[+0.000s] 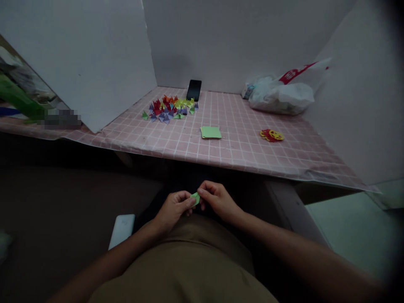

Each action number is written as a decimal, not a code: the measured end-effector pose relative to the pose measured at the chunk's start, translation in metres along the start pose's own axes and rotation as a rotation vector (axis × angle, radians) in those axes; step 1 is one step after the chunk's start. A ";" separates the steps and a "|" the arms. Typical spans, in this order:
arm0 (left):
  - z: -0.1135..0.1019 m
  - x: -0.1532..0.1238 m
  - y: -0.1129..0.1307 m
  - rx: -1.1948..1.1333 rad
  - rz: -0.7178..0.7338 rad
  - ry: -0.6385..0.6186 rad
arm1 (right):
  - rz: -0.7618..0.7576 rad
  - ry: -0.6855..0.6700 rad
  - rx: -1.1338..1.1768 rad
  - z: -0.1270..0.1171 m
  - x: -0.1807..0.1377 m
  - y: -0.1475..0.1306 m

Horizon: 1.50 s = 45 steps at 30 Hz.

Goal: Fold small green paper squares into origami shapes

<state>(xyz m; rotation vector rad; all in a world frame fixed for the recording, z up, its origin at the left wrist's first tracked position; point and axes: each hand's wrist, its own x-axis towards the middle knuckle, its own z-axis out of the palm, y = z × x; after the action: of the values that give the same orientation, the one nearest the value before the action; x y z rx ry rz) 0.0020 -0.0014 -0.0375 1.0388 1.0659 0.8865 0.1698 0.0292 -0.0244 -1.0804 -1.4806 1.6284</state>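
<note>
A small piece of folded green paper point(196, 199) is held up over my lap, in front of the table edge. My left hand point(174, 209) pinches its left side between thumb and fingers. At its upper right corner, my right hand point(220, 200) grips it the same way. Its exact folds are partly covered by my fingers. Beyond my hands, a stack of square paper point(211, 132) with a green sheet on top lies on the table. Several small folded paper figures point(167, 110) in red, orange, yellow, purple and green stand farther back to the left.
A pink checked tablecloth point(233, 147) covers the table between white panels point(120, 54). A black phone point(194, 90) leans at the back. To the right are a white plastic bag point(280, 99) and red and yellow bands point(272, 135). A white device point(122, 230) lies beside my left forearm.
</note>
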 end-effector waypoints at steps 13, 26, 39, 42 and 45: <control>0.000 -0.002 -0.002 0.169 0.062 -0.005 | 0.062 -0.119 0.029 -0.003 0.003 0.003; -0.001 -0.002 -0.001 0.216 0.105 0.095 | 0.063 -0.041 -0.036 0.000 0.001 -0.003; 0.000 -0.002 0.000 0.202 0.120 0.043 | 0.029 0.029 -0.049 0.001 0.000 -0.003; 0.000 -0.001 0.000 0.179 0.099 0.108 | 0.030 0.034 -0.008 0.002 0.000 -0.002; -0.002 -0.001 0.001 0.136 0.115 0.163 | 0.057 -0.002 0.055 0.002 -0.001 -0.002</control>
<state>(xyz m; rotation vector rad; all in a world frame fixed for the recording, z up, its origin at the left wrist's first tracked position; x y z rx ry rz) -0.0001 -0.0015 -0.0361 1.1652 1.2260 1.0166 0.1679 0.0276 -0.0226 -1.0995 -1.4101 1.6996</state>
